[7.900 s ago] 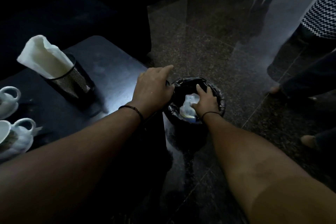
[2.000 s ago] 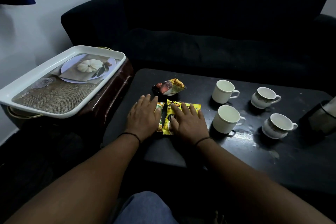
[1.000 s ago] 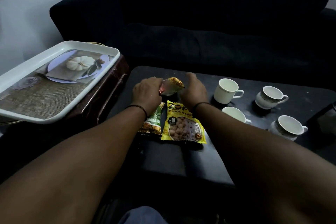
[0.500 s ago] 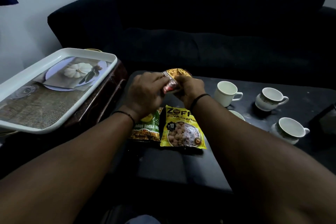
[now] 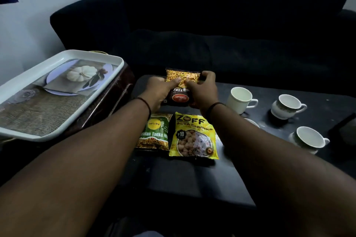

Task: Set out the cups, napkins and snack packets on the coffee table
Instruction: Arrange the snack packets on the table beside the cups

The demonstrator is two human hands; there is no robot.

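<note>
Both hands hold a dark mixture snack packet (image 5: pixel 181 88) flat and upside down over the far left part of the black coffee table (image 5: pixel 188 179). My left hand (image 5: pixel 159 92) pinches its left side, my right hand (image 5: pixel 204 90) its right side. Nearer me lie a green packet (image 5: pixel 156 134) and a yellow soya chunks packet (image 5: pixel 192 138), side by side. Three white cups (image 5: pixel 240 99) (image 5: pixel 287 106) (image 5: pixel 308 138) stand to the right; my right arm hides most of another one (image 5: pixel 252 122).
A white tray (image 5: pixel 63 59) with a pumpkin picture rests on a brown side table (image 5: pixel 115 94) at the left. A black sofa (image 5: pixel 231 34) runs behind the coffee table. A dark holder (image 5: pixel 344 131) stands at the right edge.
My hands have turned the mixture packet from a crumpled grip to held flat and spread, slightly farther from me. The other two packets and the cups stay put.
</note>
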